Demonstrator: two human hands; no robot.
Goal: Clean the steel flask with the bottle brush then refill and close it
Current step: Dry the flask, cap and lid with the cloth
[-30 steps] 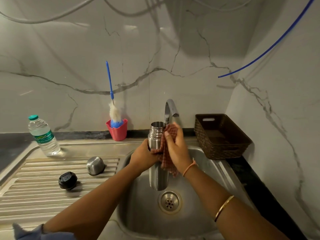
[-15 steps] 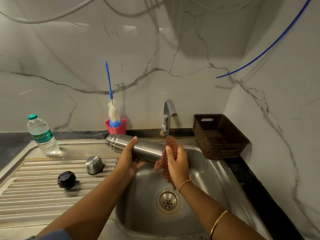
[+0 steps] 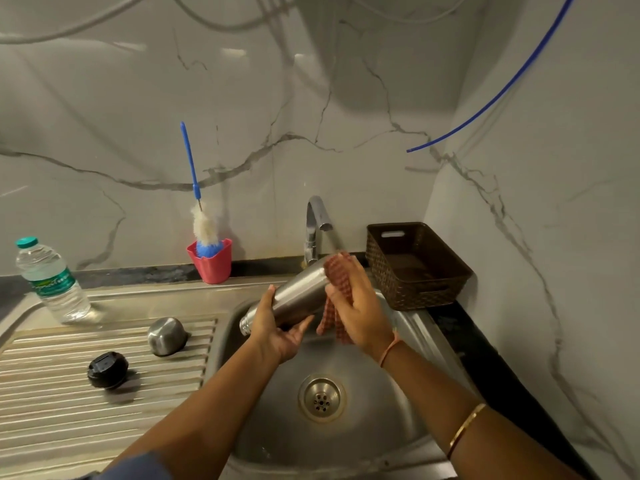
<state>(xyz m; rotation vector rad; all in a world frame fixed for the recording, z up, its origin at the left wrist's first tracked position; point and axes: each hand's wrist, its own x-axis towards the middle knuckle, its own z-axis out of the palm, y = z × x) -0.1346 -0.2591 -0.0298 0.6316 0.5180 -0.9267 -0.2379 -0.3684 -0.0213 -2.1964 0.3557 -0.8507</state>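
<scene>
Steel flask [image 3: 298, 296] gripped in left hand [image 3: 277, 332], cloth [image 3: 334, 271] in right hand [image 3: 360, 306].

White marble walls [image 3: 311, 98] with grey cracks are meeting in a corner. A thin blue tube [image 3: 502, 88] is hanging across the side wall. Grey cables [image 3: 69, 29] are drooping up high. A black counter [image 3: 485, 368] is running underneath.

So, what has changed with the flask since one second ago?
The flask was tipped from upright, mouth up, to slanting, mouth down-left over the sink. The left hand keeps its grip on it; the right hand, holding the cloth, moved to the base. Brush, lid and steel cup stayed put.
</scene>
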